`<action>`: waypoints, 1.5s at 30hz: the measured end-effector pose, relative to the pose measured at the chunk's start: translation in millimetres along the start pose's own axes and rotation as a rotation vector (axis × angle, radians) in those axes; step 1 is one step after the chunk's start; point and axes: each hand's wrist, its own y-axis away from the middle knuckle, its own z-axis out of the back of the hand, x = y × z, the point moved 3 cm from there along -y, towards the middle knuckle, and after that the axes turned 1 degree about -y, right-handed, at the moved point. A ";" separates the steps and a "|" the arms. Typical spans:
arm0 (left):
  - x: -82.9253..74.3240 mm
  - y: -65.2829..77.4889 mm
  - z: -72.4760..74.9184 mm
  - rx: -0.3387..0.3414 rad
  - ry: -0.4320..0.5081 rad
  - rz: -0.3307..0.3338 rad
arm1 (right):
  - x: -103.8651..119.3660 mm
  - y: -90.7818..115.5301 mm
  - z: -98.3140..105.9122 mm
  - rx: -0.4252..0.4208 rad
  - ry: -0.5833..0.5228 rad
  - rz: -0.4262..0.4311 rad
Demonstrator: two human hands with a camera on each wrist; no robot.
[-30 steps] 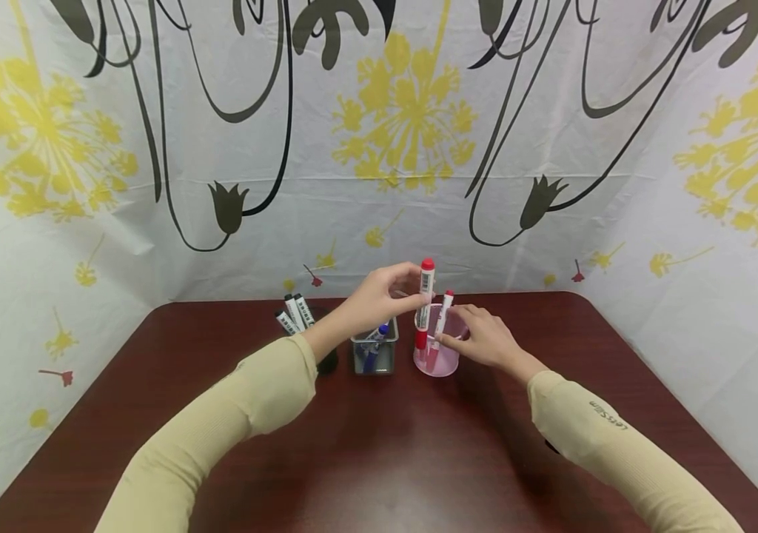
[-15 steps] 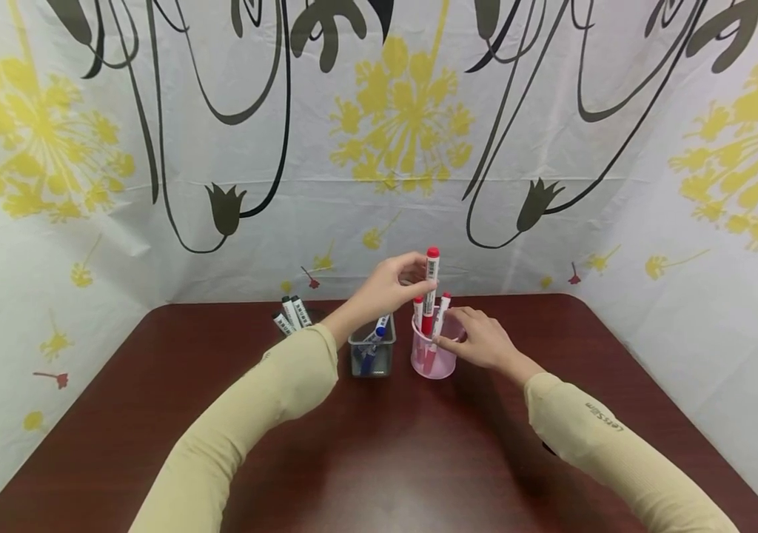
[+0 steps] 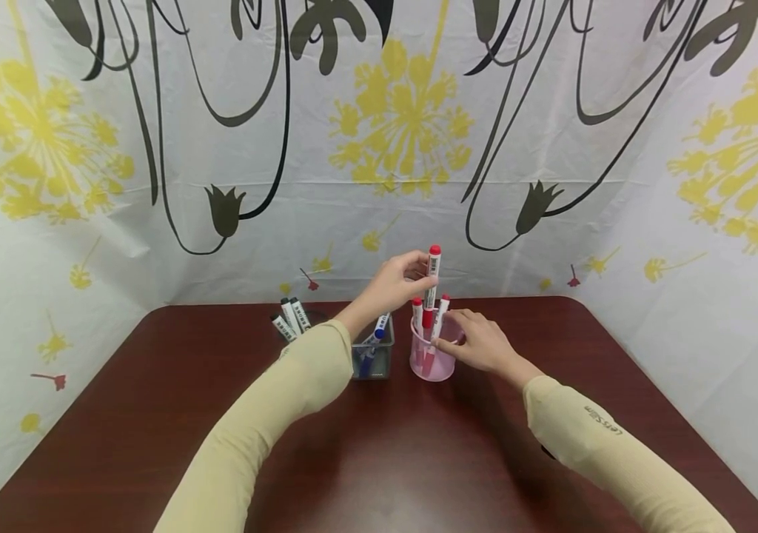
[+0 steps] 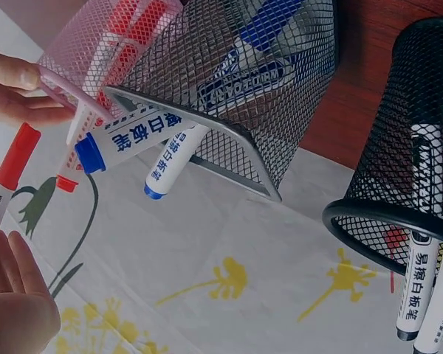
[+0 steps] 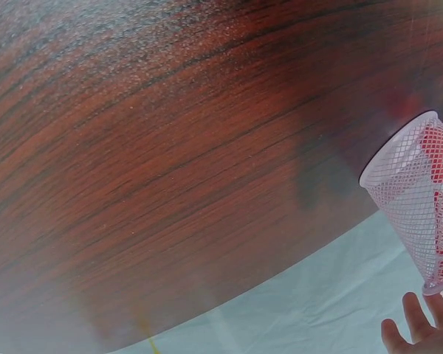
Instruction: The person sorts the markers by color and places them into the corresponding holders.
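Note:
My left hand (image 3: 388,287) pinches a red-capped whiteboard marker (image 3: 433,268) upright, cap up. Its lower red end is at the mouth of a pink mesh pen holder (image 3: 444,367). Two other red markers (image 3: 442,314) stand in that holder, caps above the rim. My right hand (image 3: 483,342) grips the holder at its right side, with the thumb in front and fingers by the rim. In the left wrist view, the held marker (image 4: 13,166) shows beside the left fingers. The right wrist view catches the holder (image 5: 413,199) and only some fingertips.
Left of the pink holder stands a grey mesh pen holder (image 3: 384,364) with blue markers (image 4: 136,139). Further left is a black mesh pen holder (image 4: 399,110) with several black markers (image 3: 291,317), partly behind my left arm. A patterned cloth (image 3: 272,259) hangs behind the dark wooden table (image 3: 379,459).
My left hand has moved slightly right with the red marker, now over the pink holder. Another red marker behind it has come into view. The right hand stays at the holder.

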 end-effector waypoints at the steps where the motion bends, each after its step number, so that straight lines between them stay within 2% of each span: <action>1: 0.6 -1.2 -0.3 -0.003 -0.005 0.004 | 0.2 0.1 -0.3 -0.006 -0.003 0.007; 7: 6.4 -7.3 -4.0 -0.007 -0.011 0.020 | 1.4 0.8 -2.2 -0.030 -0.002 0.034; 11: 10.2 -9.1 -8.2 -0.004 -0.032 0.035 | 1.2 0.7 -1.5 -0.013 -0.006 0.015; 28: 32.9 -5.2 -22.3 0.041 -0.082 0.099 | 1.1 -0.1 -0.4 -0.015 0.022 0.023; 38: 38.5 -2.2 -28.6 0.061 -0.172 0.055 | 0.6 0.0 0.3 -0.008 0.015 0.021; 45: 41.6 0.7 -30.0 0.079 -0.179 0.072 | 1.6 -0.1 0.2 -0.018 0.028 0.031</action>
